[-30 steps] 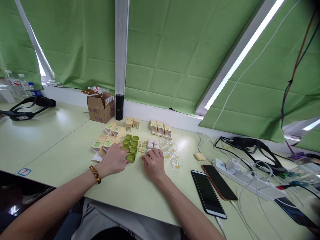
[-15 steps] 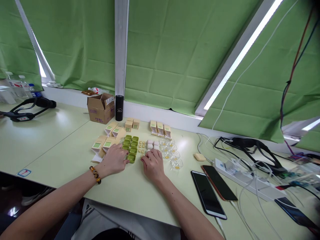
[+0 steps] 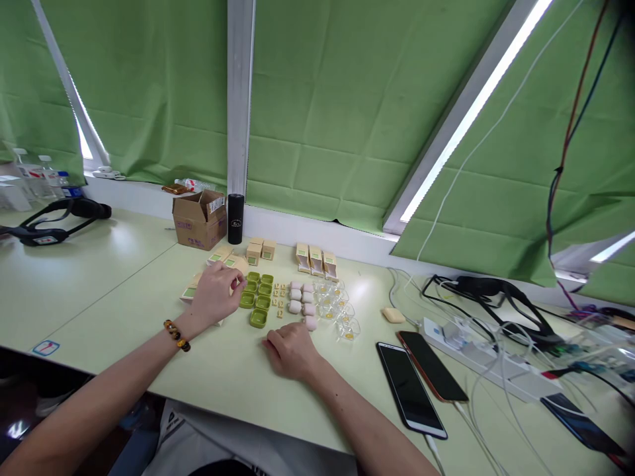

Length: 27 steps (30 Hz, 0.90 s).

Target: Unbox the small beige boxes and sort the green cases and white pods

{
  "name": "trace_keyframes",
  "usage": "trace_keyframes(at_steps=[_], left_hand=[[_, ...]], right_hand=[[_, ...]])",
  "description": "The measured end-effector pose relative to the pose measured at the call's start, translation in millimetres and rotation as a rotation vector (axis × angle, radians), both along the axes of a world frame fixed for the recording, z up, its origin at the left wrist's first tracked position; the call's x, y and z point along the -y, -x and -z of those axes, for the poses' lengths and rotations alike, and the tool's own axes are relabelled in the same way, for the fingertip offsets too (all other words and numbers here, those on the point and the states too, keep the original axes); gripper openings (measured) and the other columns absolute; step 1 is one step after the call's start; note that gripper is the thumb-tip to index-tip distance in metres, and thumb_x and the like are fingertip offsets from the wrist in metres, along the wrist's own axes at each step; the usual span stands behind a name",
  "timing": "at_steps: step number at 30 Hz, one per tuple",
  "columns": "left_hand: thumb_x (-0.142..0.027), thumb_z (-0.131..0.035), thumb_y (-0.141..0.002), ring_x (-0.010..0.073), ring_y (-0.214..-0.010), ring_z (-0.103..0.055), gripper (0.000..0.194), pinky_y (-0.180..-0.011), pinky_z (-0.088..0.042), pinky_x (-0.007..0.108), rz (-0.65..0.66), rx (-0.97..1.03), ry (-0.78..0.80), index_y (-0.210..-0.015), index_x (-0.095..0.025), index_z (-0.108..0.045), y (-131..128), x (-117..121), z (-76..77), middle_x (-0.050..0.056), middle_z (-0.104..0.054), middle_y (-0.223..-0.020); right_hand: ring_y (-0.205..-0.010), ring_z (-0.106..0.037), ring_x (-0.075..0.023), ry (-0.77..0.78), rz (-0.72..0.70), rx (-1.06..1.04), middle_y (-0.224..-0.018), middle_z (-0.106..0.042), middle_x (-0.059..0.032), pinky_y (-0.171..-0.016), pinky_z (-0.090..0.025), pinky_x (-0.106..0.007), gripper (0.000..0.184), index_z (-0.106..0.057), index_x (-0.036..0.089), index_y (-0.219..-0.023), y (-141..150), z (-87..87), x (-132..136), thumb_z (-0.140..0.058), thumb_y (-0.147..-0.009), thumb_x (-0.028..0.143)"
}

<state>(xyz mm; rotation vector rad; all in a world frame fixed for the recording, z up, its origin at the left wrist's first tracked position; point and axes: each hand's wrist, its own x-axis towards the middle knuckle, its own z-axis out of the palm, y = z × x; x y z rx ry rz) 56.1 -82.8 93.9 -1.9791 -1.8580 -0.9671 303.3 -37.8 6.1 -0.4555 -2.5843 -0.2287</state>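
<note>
My left hand (image 3: pixel 214 295), with a bead bracelet at the wrist, rests over the small beige cartons (image 3: pixel 191 291), its fingertips pinched next to the green plastic trays (image 3: pixel 258 297). What the fingers hold is hidden. My right hand (image 3: pixel 289 348) lies on the table with curled fingers, nearer to me than the trays, just short of a pinkish white block (image 3: pixel 311 322). More white blocks (image 3: pixel 300 296), tiny tan pieces (image 3: pixel 278 296) and clear cups (image 3: pixel 340 314) with yellow bits lie in rows beyond it.
An open cardboard box (image 3: pixel 199 220) and a black cylinder (image 3: pixel 235 219) stand at the back. Upright beige boxes (image 3: pixel 315 259) line the sill side. Two phones (image 3: pixel 417 378), a power strip (image 3: pixel 476 357) with cables and black headsets (image 3: pixel 55 219) lie around.
My left hand moved from the nearest green tray back to the cartons. My right hand drew back toward me, uncovering the white blocks. The camera shifted slightly.
</note>
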Motion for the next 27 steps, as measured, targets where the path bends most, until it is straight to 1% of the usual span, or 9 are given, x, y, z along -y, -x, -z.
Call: trace_keyframes(at_steps=[3,6,8,11,16,20,23,25,27], left_hand=[[-0.033,-0.054,-0.096,0.0316,-0.101,-0.055,0.018,-0.090,-0.041,0.046,-0.042,-0.072,0.023,-0.094,-0.022,-0.069,5,-10,-9.4,0.008,-0.072,-0.083],[-0.034,-0.054,-0.095,0.0361,-0.115,-0.050,0.023,-0.096,-0.038,0.050,-0.079,-0.146,0.069,-0.109,-0.021,-0.067,14,-30,-12.2,0.012,-0.074,-0.102],[-0.035,-0.053,-0.095,0.0369,-0.119,-0.048,0.029,-0.097,-0.038,0.049,-0.094,-0.171,0.112,-0.117,-0.020,-0.065,21,-50,-11.3,0.015,-0.071,-0.113],[-0.037,-0.056,-0.093,0.0378,-0.118,-0.048,0.039,-0.097,-0.037,0.047,-0.107,-0.207,0.200,-0.124,-0.015,-0.060,27,-86,-9.6,0.019,-0.066,-0.116],[-0.031,-0.055,-0.093,0.0388,-0.124,-0.044,0.044,-0.100,-0.036,0.048,-0.089,-0.264,0.237,-0.133,-0.010,-0.053,19,-150,-8.1,0.024,-0.059,-0.126],[-0.024,-0.060,-0.088,0.0412,-0.132,-0.040,0.056,-0.107,-0.030,0.051,-0.074,-0.286,0.257,-0.140,-0.010,-0.048,9,-191,0.4,0.026,-0.053,-0.135],[-0.021,-0.063,-0.084,0.0432,-0.134,-0.038,0.061,-0.108,-0.028,0.054,-0.084,-0.269,0.274,-0.141,-0.010,-0.048,3,-211,11.9,0.027,-0.050,-0.138],[-0.021,-0.065,-0.081,0.0443,-0.134,-0.037,0.055,-0.109,-0.027,0.056,-0.081,-0.249,0.284,-0.133,-0.009,-0.054,1,-219,20.1,0.027,-0.050,-0.137],[-0.021,-0.066,-0.079,0.0433,-0.134,-0.036,0.045,-0.110,-0.026,0.056,-0.058,-0.227,0.285,-0.122,-0.009,-0.059,0,-223,27.2,0.026,-0.052,-0.134]], right_hand=[[-0.049,-0.042,-0.0113,0.057,0.002,0.090,-0.058,-0.062,0.0018,-0.058,-0.011,-0.032,0.024,-0.058,0.019,-0.075,1,-5.3,5,-0.057,-0.097,0.030],[-0.051,-0.048,-0.0113,0.121,0.020,0.148,-0.063,-0.067,0.0016,-0.058,-0.012,-0.032,0.020,-0.058,0.020,-0.077,2,-11.1,7,-0.062,-0.095,0.030],[-0.053,-0.051,-0.0115,0.144,0.024,0.165,-0.065,-0.068,0.0016,-0.058,-0.013,-0.031,0.019,-0.058,0.020,-0.078,2,-13.1,7,-0.063,-0.094,0.029],[-0.054,-0.053,-0.0115,0.161,0.022,0.172,-0.067,-0.069,0.0016,-0.058,-0.015,-0.031,0.018,-0.058,0.020,-0.079,1,-13.2,7,-0.063,-0.094,0.030],[-0.056,-0.056,-0.0123,0.200,0.016,0.202,-0.070,-0.071,0.0003,-0.058,-0.016,-0.030,0.021,-0.059,0.020,-0.081,2,-12.9,5,-0.060,-0.096,0.034],[-0.057,-0.057,-0.0131,0.226,0.011,0.216,-0.070,-0.071,-0.0005,-0.057,-0.016,-0.030,0.024,-0.059,0.020,-0.080,2,-14.5,3,-0.058,-0.096,0.038],[-0.057,-0.057,-0.0128,0.233,0.000,0.210,-0.070,-0.071,-0.0005,-0.057,-0.016,-0.030,0.026,-0.058,0.020,-0.079,2,-14.9,3,-0.057,-0.097,0.039],[-0.057,-0.057,-0.0127,0.235,-0.001,0.210,-0.070,-0.071,-0.0007,-0.057,-0.016,-0.030,0.026,-0.057,0.020,-0.079,2,-14.8,3,-0.057,-0.097,0.039],[-0.057,-0.057,-0.0129,0.235,0.001,0.213,-0.069,-0.071,-0.0009,-0.057,-0.016,-0.031,0.027,-0.057,0.020,-0.078,2,-14.8,3,-0.057,-0.097,0.039]])
